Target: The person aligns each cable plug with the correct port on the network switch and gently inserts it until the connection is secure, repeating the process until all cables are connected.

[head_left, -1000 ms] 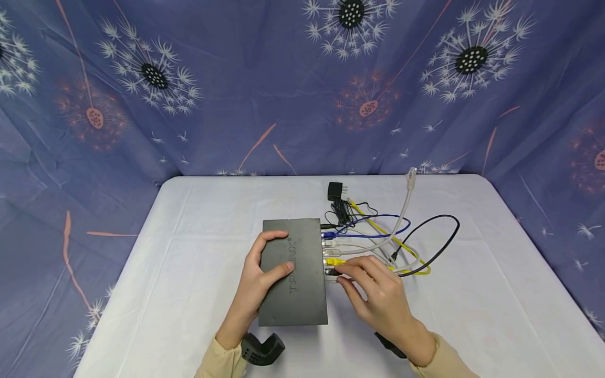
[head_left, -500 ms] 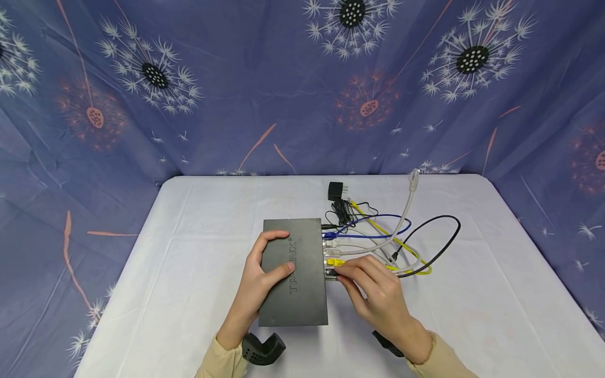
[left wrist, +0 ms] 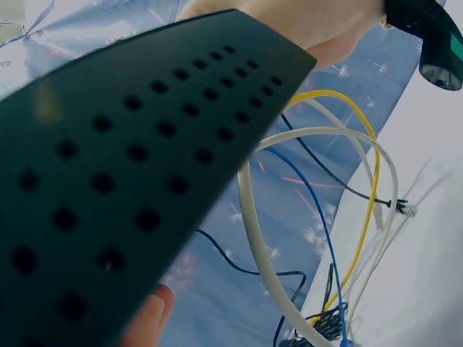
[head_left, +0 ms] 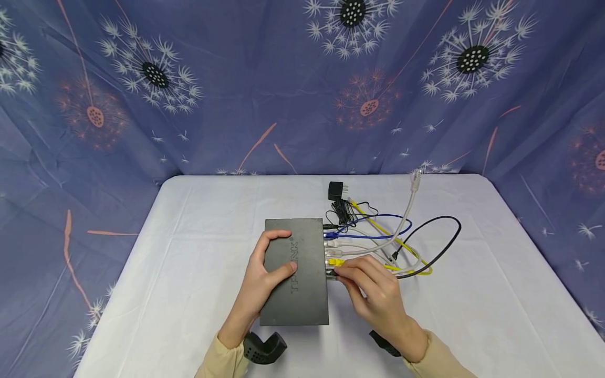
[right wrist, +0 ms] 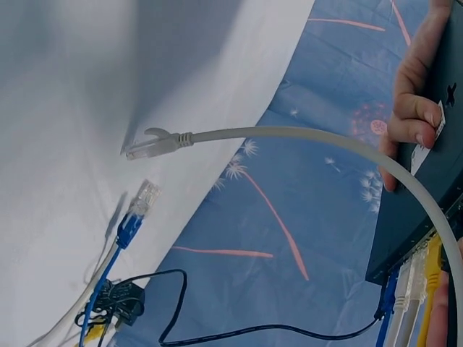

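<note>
My left hand (head_left: 260, 278) grips a dark grey TP-LINK network switch (head_left: 302, 307), its thumb lying across the top. The vented side of the switch (left wrist: 126, 159) fills much of the left wrist view. At the switch's right edge my right hand (head_left: 378, 289) pinches the black plug (head_left: 331, 272) of a network cable between thumb and fingertips. The plug sits at the port row; how deep it is in its port is hidden. Beside it a yellow plug (head_left: 335, 262), grey plugs (head_left: 334, 253) and a blue plug (head_left: 331, 235) are seated in the row. The thin black power lead (head_left: 330, 227) enters above them.
A black power adapter (head_left: 335, 190) with bundled cord lies on the white-covered table (head_left: 203, 226) behind the cables. One grey cable's free connector (head_left: 416, 181) sticks up. The black cable (head_left: 454, 237) loops to the right among yellow, blue and grey ones. A patterned curtain (head_left: 283, 79) surrounds the table.
The switch has shifted very slightly to the right with my left hand. My right hand keeps its pinch, its wrist edging left. The raised grey connector has swung a little right.
</note>
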Demonstrator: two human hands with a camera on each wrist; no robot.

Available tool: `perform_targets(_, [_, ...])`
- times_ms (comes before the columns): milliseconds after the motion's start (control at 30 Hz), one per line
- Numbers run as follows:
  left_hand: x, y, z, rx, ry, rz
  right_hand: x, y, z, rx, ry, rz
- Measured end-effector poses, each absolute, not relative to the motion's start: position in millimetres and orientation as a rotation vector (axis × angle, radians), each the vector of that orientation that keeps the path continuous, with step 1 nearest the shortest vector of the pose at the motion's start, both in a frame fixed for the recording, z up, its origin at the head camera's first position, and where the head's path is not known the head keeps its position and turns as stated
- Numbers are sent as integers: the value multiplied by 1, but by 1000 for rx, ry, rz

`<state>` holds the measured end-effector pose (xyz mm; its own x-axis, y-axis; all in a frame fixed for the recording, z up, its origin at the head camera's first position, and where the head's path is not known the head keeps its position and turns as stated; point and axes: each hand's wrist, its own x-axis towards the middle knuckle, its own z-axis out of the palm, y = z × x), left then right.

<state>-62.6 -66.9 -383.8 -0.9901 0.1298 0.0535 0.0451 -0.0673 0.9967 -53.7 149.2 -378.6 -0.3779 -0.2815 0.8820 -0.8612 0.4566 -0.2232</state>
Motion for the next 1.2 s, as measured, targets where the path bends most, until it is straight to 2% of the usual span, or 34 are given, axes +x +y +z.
perform_targets(1200, [-68,-72,-386,196,2083,2291,-53,171,-379,1000,-2046,807])
